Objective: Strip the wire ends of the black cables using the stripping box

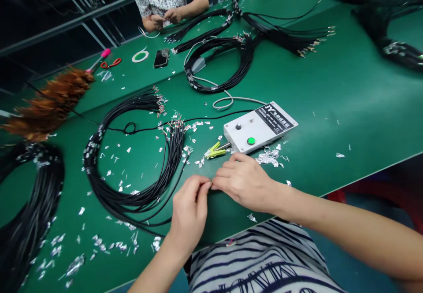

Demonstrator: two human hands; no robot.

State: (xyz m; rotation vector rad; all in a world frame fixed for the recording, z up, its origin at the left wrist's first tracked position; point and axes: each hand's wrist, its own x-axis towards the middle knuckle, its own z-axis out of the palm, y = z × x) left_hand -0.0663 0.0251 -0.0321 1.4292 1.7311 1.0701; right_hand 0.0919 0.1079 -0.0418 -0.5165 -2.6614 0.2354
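My left hand (191, 205) and my right hand (246, 182) meet fingertip to fingertip above the table's near edge. Both are closed in a pinch on something tiny, mostly covered by the fingers. Black cables (161, 211) lead from a coiled bundle (99, 174) to behind my left hand. One cable end with thin coloured wires (230, 242) lies below the hands, by the striped shirt. Just beyond my right hand sits a white box (261, 127) with a green button and a knob. A yellow-green clip (215, 150) is on its metal shaft.
Foil scraps (269, 156) litter the green table (330, 121). Another cable coil (228, 81) lies further back, with more bundles left and right. A phone (161, 58), a tape roll (140, 56), red-handled scissors (111, 63) and a brown duster (56, 99) lie along the far side. A person (165, 2) sits opposite.
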